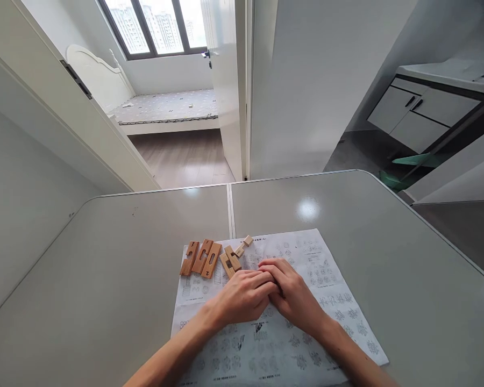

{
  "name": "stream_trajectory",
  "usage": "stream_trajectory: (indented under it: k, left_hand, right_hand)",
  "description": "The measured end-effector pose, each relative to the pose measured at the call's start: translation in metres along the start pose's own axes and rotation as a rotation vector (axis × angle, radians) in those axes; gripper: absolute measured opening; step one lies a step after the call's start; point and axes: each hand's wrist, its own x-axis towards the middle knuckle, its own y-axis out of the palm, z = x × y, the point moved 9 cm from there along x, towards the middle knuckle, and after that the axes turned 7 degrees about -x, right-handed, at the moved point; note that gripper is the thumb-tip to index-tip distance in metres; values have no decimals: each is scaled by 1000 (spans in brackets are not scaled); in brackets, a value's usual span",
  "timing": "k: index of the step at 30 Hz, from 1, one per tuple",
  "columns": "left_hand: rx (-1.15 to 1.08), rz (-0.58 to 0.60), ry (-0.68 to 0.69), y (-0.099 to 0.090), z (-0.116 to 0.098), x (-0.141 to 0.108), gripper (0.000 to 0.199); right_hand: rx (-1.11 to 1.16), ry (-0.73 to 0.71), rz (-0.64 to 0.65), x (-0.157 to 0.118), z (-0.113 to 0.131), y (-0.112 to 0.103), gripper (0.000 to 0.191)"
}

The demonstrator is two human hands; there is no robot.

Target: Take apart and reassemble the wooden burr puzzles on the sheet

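Note:
My left hand (246, 295) and my right hand (292, 293) meet over a printed sheet (331, 279), their fingers curled in and overlapping. Whatever lies inside them, if anything, is hidden. Just beyond my left hand sit notched light wooden puzzle pieces (233, 258), side by side, with a small thin pale piece (248, 241) at their upper right. Left of these lie three darker flat wooden pieces with cut-outs: one with a side notch (189, 258), another notched one (203, 256), and one with a long slot and the number 2 (212, 260).
The sheet of line drawings lies on a grey table (105, 285) with a seam (230, 209) across it. Beyond the table stand an open door (226, 80) and a bed (169, 107). A white cabinet (423, 110) is at the right.

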Motion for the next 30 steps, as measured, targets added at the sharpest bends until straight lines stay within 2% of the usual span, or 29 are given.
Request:
stream_trajectory:
  k: [9,14,18,22,25,30]
  left_hand:
    - [17,-125,87,-16,-12,0,30]
    - [46,-215,34,-38,-9,-4,35]
    - [275,-374,-116,-72,8,-16,39]
    - [475,-389,-406,-92,45,-37,33]
    - [564,-372,-572,-98,70,-56,37]
    - [606,-280,-758,-93,98,-83,54]
  right_hand:
    - [2,-27,-40,4,-2,1,34]
    - [-19,-12,-59,6,-1,0,34]
    - [-18,0,-80,7,0,-3,30]
    - [-10,-3,-94,8,-1,-2,29]
    - [-7,-3,-99,8,-2,-1,29]
    - [-10,-13,-108,8,-3,-1,29]
